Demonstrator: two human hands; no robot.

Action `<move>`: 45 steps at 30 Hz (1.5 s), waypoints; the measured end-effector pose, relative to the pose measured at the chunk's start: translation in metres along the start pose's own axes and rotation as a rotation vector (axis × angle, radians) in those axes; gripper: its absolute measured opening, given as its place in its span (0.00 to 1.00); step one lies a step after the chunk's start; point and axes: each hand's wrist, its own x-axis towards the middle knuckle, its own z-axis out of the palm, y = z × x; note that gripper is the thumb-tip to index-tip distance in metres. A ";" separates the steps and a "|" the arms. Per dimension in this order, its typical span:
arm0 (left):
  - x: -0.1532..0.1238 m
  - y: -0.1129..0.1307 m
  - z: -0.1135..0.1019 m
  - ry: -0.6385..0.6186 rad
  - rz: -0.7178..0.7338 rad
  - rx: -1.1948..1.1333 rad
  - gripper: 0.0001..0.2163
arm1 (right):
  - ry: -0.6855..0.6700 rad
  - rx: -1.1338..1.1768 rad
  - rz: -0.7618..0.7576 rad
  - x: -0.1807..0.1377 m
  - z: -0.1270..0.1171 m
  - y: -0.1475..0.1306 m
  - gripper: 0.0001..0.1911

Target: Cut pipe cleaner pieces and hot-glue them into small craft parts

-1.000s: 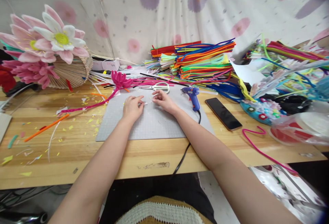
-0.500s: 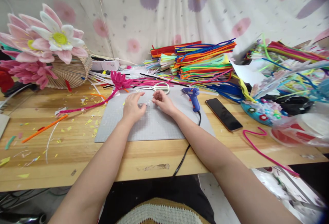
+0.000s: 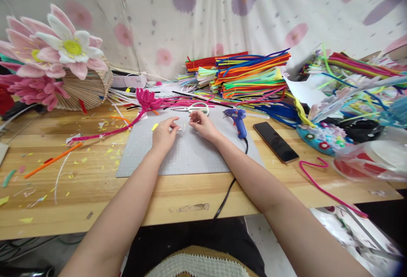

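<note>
My left hand (image 3: 164, 134) hovers over the grey cutting mat (image 3: 197, 158), its thumb and fingers drawn close in a pinch. A tiny pale sliver (image 3: 182, 128) shows at its fingertips, too small to name. Beside its knuckles is a small yellow scrap (image 3: 154, 127). Opposite, my right hand (image 3: 202, 125) has its fingers curled together near the thumb; what they hold, if anything, is hidden. A narrow gap separates the two hands. Just behind them lie scissors with pale handles (image 3: 200, 108). To the right, a blue hot glue gun (image 3: 237, 120) rests on the mat.
A black phone (image 3: 276, 141) lies right of the mat. Bundled pipe cleaners (image 3: 251, 73) are piled behind. A magenta pipe-cleaner flower (image 3: 148, 100) and an orange pipe cleaner (image 3: 52, 160) lie left, among scraps. A flower basket (image 3: 85, 86) stands at far left.
My left thumb and fingers have closed from a wide spread into a pinch. The yellow scrap beside that hand now shows. My right hand stays nearly in place.
</note>
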 end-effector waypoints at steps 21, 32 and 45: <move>0.003 -0.011 0.002 -0.005 -0.203 -0.082 0.15 | -0.186 -0.672 -0.095 0.015 -0.018 -0.002 0.20; 0.001 -0.009 0.001 0.032 -0.227 -0.104 0.19 | -0.060 -0.551 -0.061 0.005 -0.017 -0.009 0.19; 0.001 -0.009 0.004 0.061 -0.240 -0.117 0.19 | -0.055 -0.507 0.121 -0.008 -0.024 -0.009 0.14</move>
